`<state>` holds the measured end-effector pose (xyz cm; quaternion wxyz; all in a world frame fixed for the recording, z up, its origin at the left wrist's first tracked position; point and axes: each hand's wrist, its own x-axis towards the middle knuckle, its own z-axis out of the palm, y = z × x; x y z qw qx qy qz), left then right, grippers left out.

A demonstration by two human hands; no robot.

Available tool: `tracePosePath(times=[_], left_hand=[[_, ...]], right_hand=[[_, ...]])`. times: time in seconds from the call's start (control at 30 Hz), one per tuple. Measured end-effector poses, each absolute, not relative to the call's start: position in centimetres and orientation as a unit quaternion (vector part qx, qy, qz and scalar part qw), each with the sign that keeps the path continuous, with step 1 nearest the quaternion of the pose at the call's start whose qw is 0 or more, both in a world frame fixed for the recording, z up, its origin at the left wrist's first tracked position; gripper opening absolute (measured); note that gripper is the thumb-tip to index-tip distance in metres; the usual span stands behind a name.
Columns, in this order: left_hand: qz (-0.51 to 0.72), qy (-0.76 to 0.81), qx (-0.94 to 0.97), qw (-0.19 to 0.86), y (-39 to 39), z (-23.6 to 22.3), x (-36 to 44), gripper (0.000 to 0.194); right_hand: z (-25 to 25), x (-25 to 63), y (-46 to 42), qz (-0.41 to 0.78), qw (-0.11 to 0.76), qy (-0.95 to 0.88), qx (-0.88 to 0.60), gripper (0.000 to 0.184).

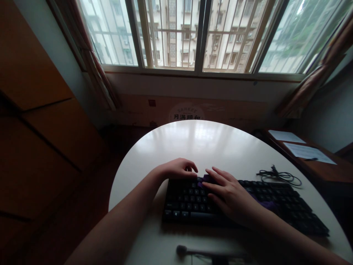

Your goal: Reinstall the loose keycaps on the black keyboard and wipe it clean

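Note:
A black keyboard (190, 198) lies on a white round table, its left part fully in sight. At its far left edge, my left hand (179, 168) is curled, thumb along the top row and fingers bent over, gripping the rim. My right hand (226, 189) presses down on a purple cloth (267, 205) over the middle keys, fingers stretched forward and slightly apart. More of the cloth pokes out by the fingertips near the left hand; the part beneath the palm is hidden.
A coiled black cable (281, 177) sits behind the keyboard's right side. In front lies a dark-bristled brush (183, 251) beside a dark object, partly cut off. The white table (193, 143) has a curved far edge. Papers (309, 151) and a pen rest on a brown surface at right.

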<state>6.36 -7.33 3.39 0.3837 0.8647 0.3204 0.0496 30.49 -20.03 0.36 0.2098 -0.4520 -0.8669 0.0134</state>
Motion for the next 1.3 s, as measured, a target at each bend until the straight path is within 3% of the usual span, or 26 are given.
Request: tracePosePath(times=[0.37, 0.67, 0.93, 1.3], left_hand=[[0.048, 0.297, 0.855, 0.421, -6.7, 3.1, 5.9, 0.042], [0.087, 0.324, 0.808, 0.484, -6.0, 3.0, 4.5, 0.052], [0.127, 0.398, 0.84, 0.347, -5.0, 2.2, 3.8, 0.04], [0.013, 0.399, 0.855, 0.33, -5.2, 4.2, 2.3, 0.041]], right_hand=[[0.1, 30.7, -20.0, 0.042, 0.247, -0.871, -0.422, 0.03], [2.9, 29.2, -17.9, 0.033, 0.269, -0.854, -0.444, 0.02], [1.1, 27.1, -18.4, 0.026, 0.268, -0.862, -0.429, 0.02], [1.4, 27.8, -19.2, 0.02, 0.265, -0.869, -0.417, 0.023]])
